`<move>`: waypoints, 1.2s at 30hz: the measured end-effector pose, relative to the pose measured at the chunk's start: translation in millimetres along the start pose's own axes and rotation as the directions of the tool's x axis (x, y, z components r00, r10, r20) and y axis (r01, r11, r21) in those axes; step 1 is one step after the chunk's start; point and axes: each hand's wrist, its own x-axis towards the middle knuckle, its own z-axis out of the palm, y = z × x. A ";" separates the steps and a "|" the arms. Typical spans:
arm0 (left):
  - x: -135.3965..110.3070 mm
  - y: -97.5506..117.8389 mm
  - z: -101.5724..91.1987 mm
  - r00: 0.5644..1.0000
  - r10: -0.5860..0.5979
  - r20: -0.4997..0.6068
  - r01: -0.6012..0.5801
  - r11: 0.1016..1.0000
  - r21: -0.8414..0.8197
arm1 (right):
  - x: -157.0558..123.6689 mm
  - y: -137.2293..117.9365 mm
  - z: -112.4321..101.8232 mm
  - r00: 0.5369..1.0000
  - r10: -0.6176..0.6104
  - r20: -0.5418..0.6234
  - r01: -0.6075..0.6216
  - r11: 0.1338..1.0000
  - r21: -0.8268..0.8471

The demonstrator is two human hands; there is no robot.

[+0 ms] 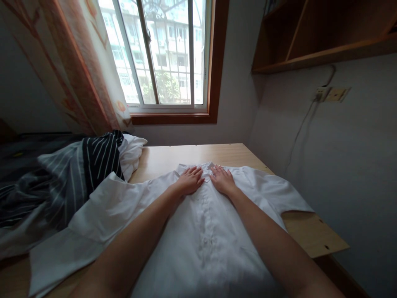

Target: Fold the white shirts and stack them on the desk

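A white button-front shirt [214, 231] lies spread on a light wooden board, its collar at the far end and its button line running toward me. My left hand [190, 180] rests flat on the shirt just below the left side of the collar, fingers stretched out. On the other side of the button line, my right hand [222, 179] lies flat too, fingers extended near the collar. Neither hand grasps the cloth. One sleeve reaches out to the left; the shorter-looking one on the right hangs by the board's edge.
The wooden board [198, 152] ends near the right wall. A pile of striped dark clothing [102, 159] and white cloth [132, 153] lies at left. Behind are a window [167, 54] and a curtain [77, 62]. A wooden shelf [310, 58] and a socket with a cord [336, 94] are on the right wall.
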 end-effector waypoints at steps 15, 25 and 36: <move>-5.7 25.5 -5.4 0.987 0.132 0.093 -0.129 0.991 -0.043 | 6.6 9.4 4.9 0.990 0.056 -0.130 -0.053 0.998 0.029; -5.3 31.1 -4.2 0.992 0.100 0.073 -0.098 0.995 -0.023 | 6.9 11.6 1.8 0.982 -0.187 -0.003 0.187 0.982 -0.022; -10.3 39.1 -24.4 0.979 0.105 0.174 -0.098 0.994 -0.049 | 39.3 12.4 -1.2 0.995 -0.015 0.095 0.013 1.000 0.021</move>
